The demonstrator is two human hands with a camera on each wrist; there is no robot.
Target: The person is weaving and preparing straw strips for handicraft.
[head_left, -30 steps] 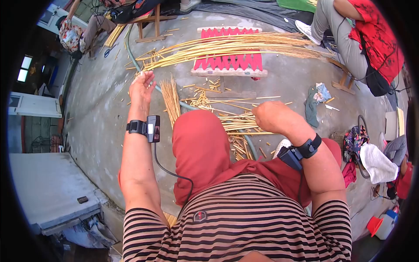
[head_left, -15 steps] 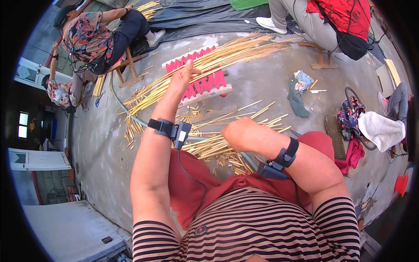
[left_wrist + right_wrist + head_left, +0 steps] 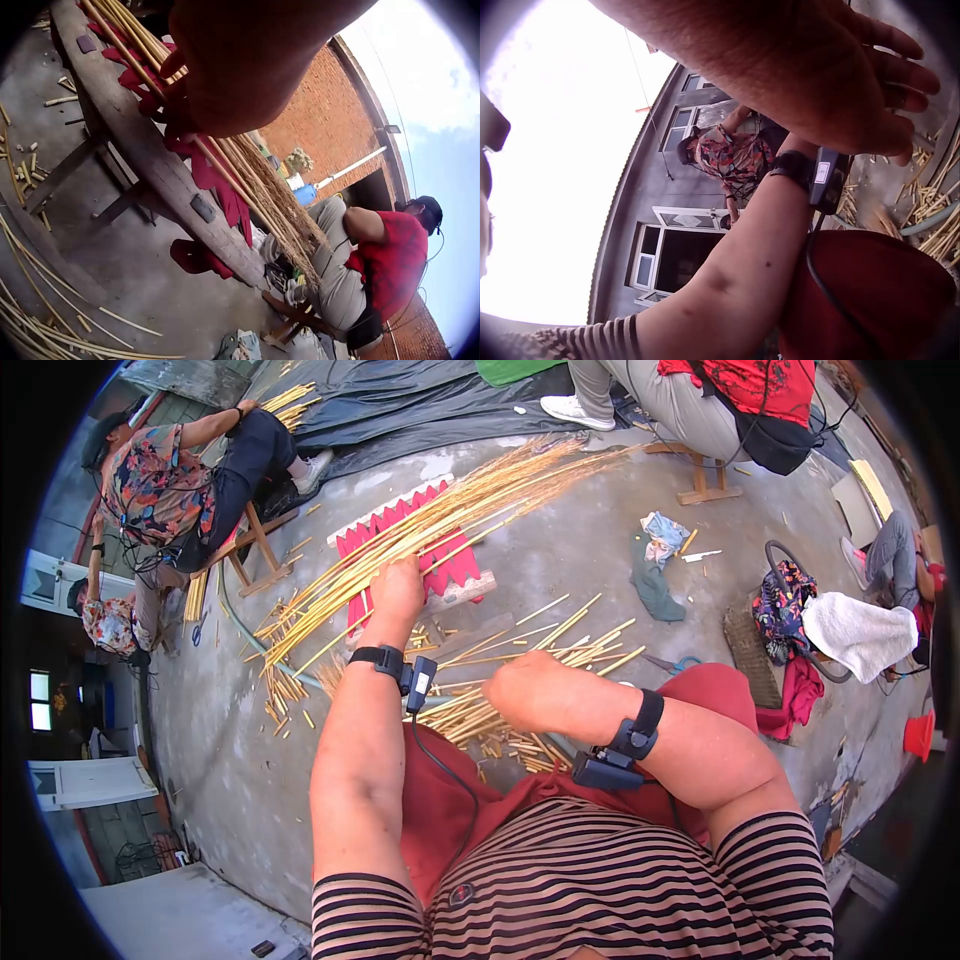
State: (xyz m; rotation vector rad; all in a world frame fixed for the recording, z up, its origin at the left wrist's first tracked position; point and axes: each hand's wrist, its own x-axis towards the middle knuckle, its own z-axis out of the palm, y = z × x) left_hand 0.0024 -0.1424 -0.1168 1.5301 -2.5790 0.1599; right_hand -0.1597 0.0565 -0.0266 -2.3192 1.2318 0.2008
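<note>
Long yellow straw stalks [image 3: 440, 525] with feathery brown ends lie across a low wooden bench [image 3: 465, 590] draped in red cloth with zigzag edges. My left hand [image 3: 398, 588] is at the stalks over the bench, its fingers curled round a stalk [image 3: 124, 49] at the near side of the bundle. My right hand [image 3: 525, 688] hovers before my lap, above shorter cut stalks [image 3: 460, 715]. In the right wrist view its fingers [image 3: 904, 71] are loosely bent, with nothing between them.
Short cut pieces [image 3: 285, 685] litter the concrete floor. Scissors [image 3: 680, 664] lie by my right knee, and a green cloth [image 3: 652, 585] is farther out. A seated person in red [image 3: 750, 400] is at the upper right, another in a floral shirt [image 3: 160, 485] at the left.
The view has turned rightward. My left hand has moved from the stalks' cut ends to the bundle over the bench, and its fingers have curled. The right hand remains empty before my lap.
</note>
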